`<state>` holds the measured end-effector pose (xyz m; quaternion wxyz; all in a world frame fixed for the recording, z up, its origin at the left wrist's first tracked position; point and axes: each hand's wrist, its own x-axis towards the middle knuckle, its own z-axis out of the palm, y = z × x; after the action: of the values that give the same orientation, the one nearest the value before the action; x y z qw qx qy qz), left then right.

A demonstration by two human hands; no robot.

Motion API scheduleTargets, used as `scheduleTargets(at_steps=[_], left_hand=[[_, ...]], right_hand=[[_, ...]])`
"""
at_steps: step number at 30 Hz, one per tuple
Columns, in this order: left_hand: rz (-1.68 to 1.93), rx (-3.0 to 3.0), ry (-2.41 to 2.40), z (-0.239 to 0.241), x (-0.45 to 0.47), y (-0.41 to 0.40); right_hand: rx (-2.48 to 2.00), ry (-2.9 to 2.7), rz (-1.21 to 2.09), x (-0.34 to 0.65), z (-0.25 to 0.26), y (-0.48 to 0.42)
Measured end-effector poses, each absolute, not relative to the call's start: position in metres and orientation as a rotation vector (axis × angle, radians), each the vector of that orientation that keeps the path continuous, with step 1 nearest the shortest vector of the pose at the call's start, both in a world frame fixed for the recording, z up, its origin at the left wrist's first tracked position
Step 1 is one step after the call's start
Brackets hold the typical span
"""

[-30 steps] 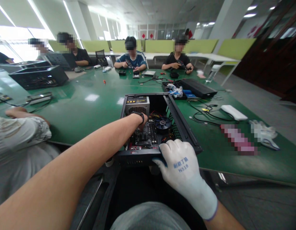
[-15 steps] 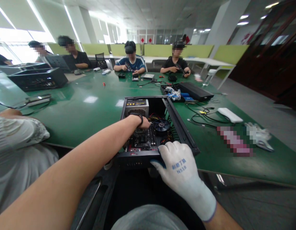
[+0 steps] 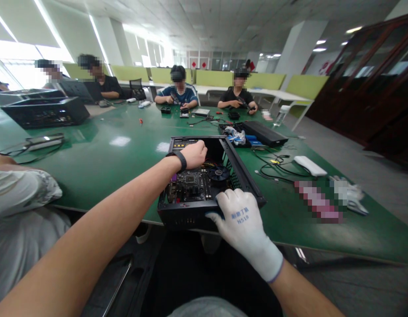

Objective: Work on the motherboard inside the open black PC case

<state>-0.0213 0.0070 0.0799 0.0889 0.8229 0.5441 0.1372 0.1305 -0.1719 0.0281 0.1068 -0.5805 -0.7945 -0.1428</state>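
A black computer case lies open on its side at the table's front edge. Inside it are a motherboard, a round black fan and, at the back left, a power supply partly covered by my hand. My bare left hand, with a black band at the wrist, is curled closed above the case beside the power supply; whatever its fingers hold is hidden. In a white glove, my right hand grips the near right rim of the case, thumb outside and fingers over the top.
On the green table, cables, a white box-like thing and a glove lie right. A black toolbox stands beyond the case. Another case is far left. One person sits close at my left; others sit across.
My left hand has risen from inside the case and moved toward its back, uncovering more of the motherboard. My right hand keeps its grip on the rim. The view has shifted slightly.
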Motion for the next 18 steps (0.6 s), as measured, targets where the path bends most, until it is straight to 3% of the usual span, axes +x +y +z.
scheduleTargets(at_steps=[9,18], left_hand=[[1.059,2.235,1.718,0.096,-0.068,0.011],[1.152,2.097,1.718,0.080,-0.088,0.010]], right_hand=[[-1.774,-2.340,-0.472,0.116,0.031,-0.053],[-1.895,-2.331,-0.462,0.100,0.044,0.077]])
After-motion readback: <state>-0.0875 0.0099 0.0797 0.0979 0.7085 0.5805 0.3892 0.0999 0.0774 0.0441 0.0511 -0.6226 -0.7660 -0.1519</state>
